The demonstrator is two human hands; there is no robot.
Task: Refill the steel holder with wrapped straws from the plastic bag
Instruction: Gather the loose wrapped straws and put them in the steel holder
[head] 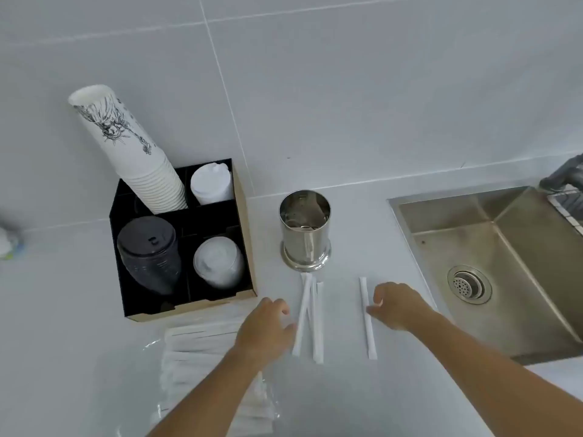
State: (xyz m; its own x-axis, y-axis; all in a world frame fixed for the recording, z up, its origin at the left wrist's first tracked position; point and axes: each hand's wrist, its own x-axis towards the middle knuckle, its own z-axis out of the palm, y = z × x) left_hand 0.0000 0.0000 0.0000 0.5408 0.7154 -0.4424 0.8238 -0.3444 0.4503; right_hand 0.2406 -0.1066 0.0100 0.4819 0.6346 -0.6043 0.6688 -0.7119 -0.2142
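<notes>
The bag point(176, 367) of straws lies nearest me on the worktop point(347, 389). My left hand point(265, 329) and right hand point(397, 305), both open and empty, reach for loose straws point(310, 320). Beyond stands the holder point(305, 228); a careless sweep could scatter them.

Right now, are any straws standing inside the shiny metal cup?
No, the metal cup looks empty inside, and the loose straws lie flat on the counter in front of it.
</notes>
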